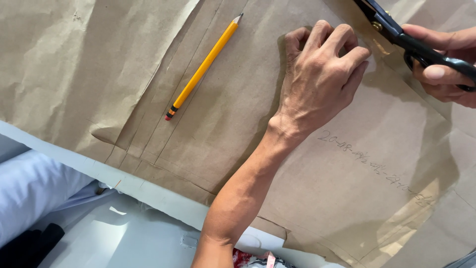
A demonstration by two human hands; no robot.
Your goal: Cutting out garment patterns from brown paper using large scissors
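My left hand (320, 74) rests knuckles-up on a sheet of brown pattern paper (238, 109), fingers curled under and pressing the paper flat. My right hand (444, 69) at the upper right grips the black handles of a pair of scissors (396, 32), whose blades point up-left toward the paper's top edge, just right of my left hand. A yellow pencil (203, 65) with a red eraser end lies loose on the paper to the left of my left hand. Pencilled handwriting runs across the paper below my left wrist.
More creased brown paper (64, 64) spreads beneath at the left. A white table edge (124, 181) runs diagonally along the bottom left. Below it are a pale blue clothed leg (34, 191) and some red patterned fabric (243, 259).
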